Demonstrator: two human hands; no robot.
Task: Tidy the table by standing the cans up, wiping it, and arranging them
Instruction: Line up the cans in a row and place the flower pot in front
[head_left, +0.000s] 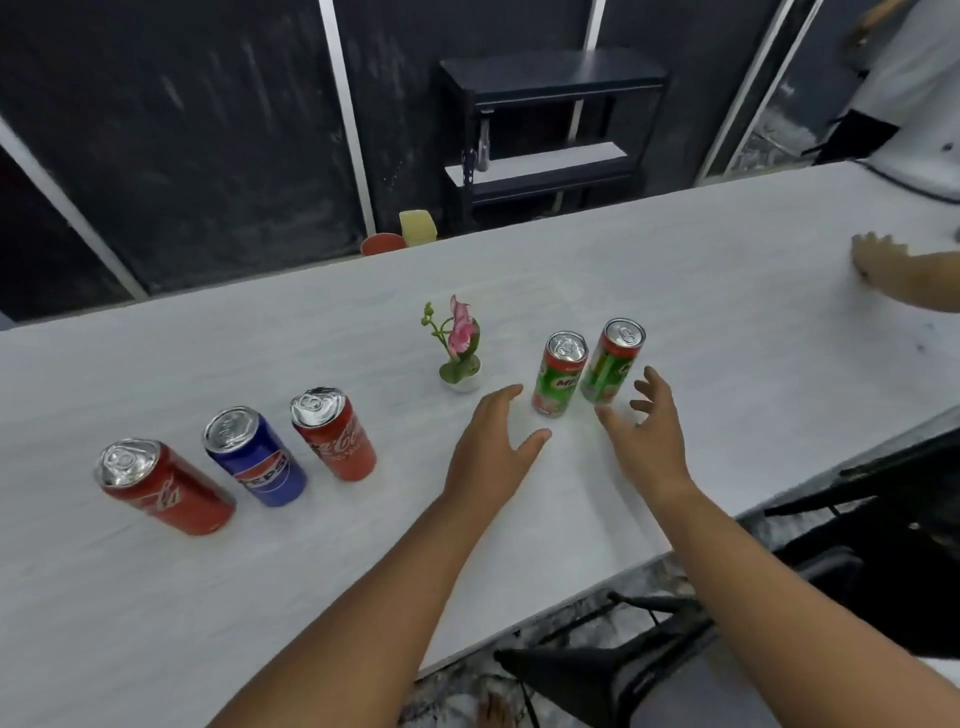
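Note:
Several cans stand upright on the white table. At the left a red Coca-Cola can, a blue Pepsi can and a second red Coca-Cola can form a row. To the right, two slim green Milo cans stand side by side. My left hand hovers with spread fingers just left of the Milo cans, holding nothing. Just right of the pair, my right hand is also spread and holds nothing. Neither hand touches a can.
A small white pot with a pink flower stands between the two can groups. Another person's hand rests on the table at the far right. Black chairs stand along the near right edge, a dark shelf behind the table.

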